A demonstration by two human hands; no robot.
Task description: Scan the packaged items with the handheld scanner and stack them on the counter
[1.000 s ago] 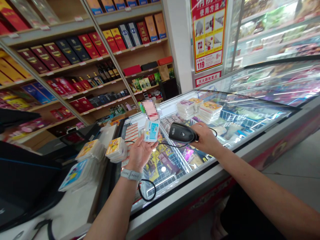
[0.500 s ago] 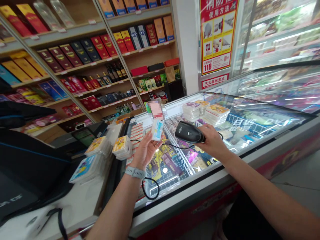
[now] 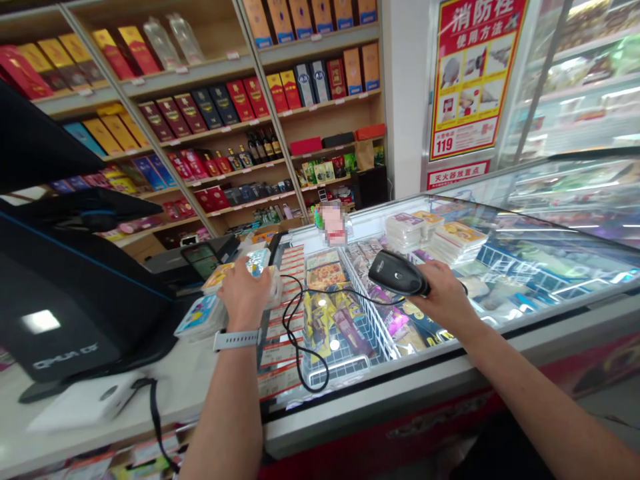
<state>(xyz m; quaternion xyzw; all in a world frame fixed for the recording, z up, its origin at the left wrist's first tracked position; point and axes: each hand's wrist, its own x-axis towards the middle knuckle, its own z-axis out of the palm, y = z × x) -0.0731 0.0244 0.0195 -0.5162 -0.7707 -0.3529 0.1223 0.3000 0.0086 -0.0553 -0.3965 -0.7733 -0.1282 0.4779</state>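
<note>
My left hand [image 3: 244,293], with a grey watch on the wrist, is closed on a blue-and-white pack [image 3: 259,260] over the stacks at the freezer's left edge. Its fingers partly hide the pack and the stack under it. A blue-labelled stack [image 3: 200,316] lies just left of the wrist. In my right hand [image 3: 445,290] is a black barcode scanner [image 3: 397,273], held over the freezer's glass top. Its black cable [image 3: 300,333] loops across the glass.
Stacks of flat packs [image 3: 457,241] stand on the freezer's far part. A black monitor [image 3: 75,293] and a white device [image 3: 87,400] are on the counter [image 3: 190,373] at left. Shelves of boxes [image 3: 213,107] line the back wall; a red poster [image 3: 475,80] hangs at right.
My left hand has moved left and down with the pack, from over the freezer to the stacks. The scanner stays in my right hand. The view has shifted left.
</note>
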